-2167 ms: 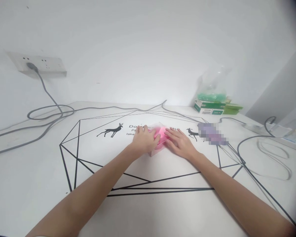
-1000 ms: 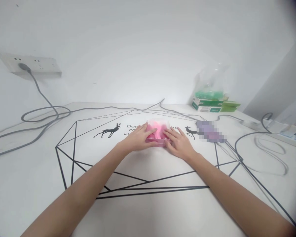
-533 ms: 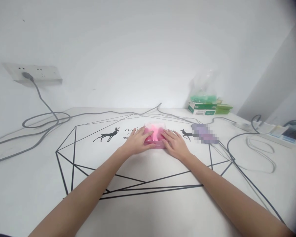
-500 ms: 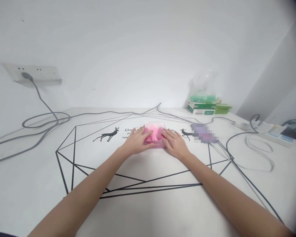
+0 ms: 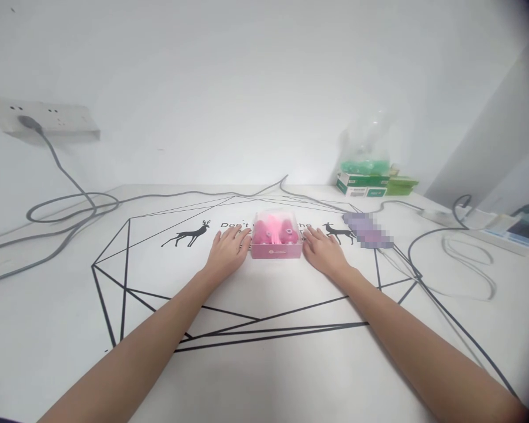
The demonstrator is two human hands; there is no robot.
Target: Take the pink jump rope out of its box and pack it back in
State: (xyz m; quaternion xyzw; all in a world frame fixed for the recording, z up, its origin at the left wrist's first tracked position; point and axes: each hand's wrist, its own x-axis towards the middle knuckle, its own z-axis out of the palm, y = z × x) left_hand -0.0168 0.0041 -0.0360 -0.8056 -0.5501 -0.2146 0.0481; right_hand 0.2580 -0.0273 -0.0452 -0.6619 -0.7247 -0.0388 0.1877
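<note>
A small box (image 5: 276,251) with a pink base and a clear cover stands upright on the white table (image 5: 264,382). Pink items show through the cover, but I cannot make out their kind. My left hand (image 5: 229,249) lies palm down just left of the box, fingers stretched out and holding nothing. On the other side, my right hand (image 5: 325,251) rests flat near the box's right edge, also with nothing in it. Printed deer and lettering on the table are partly covered by the box and hands.
A blurred purple phone-like object (image 5: 368,230) lies to the right with a cable. Green-and-white boxes (image 5: 362,183) at the back right carry a clear plastic bag (image 5: 365,150). Grey cable (image 5: 73,200) loops at left from a wall socket (image 5: 53,120). A power strip (image 5: 502,238) sits far right.
Both my hands have let go of the box and moved apart, one to each side, down onto the table. The whole box front now shows. The view has shifted slightly.
</note>
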